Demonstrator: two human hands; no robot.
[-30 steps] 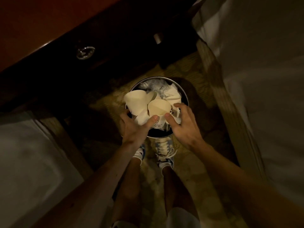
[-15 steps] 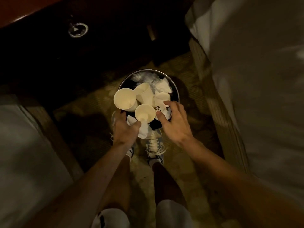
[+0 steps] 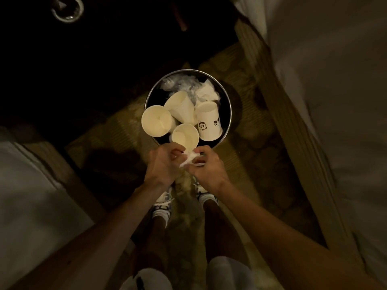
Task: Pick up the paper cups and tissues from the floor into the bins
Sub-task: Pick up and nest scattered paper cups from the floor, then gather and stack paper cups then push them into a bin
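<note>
Both hands pinch tissue beside bin rim.

Patterned carpet, white bedding on the right, dark cabinet, round metal pull, sneakers

We see dim, yellowish light; cups brightest, upper left corner near black; our view blurs, stretches toward edges.

Four paper cups, two tissues, one bin, two hands.
</note>
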